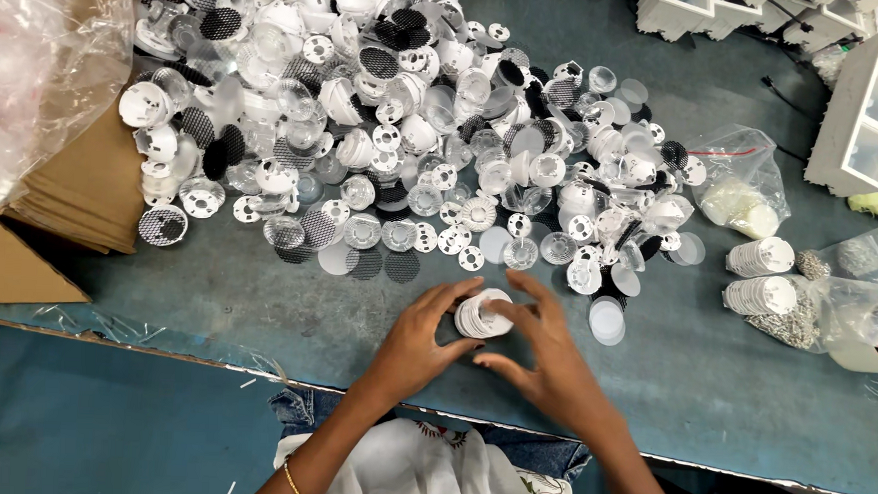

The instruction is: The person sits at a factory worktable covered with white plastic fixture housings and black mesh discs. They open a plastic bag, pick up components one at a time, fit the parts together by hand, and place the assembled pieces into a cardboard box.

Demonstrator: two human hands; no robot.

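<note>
1. Stacked white discs [483, 314] sit at lower centre of the frame on the blue-grey table [256, 308].
2. Left hand [416, 338] cups the stack, fingers curled against it.
3. Right hand [551, 358] grips its other side, fingers bent.
4. Loose plastic parts [405, 125] fill the upper frame.

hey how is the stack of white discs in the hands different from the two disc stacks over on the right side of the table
The held stack is cupped between the left hand and right hand; the right stacks lie untouched. The held stack sits near the table's front edge, the right stacks beside plastic bags. The held one is single, those are a pair. All are white round discs.
</note>
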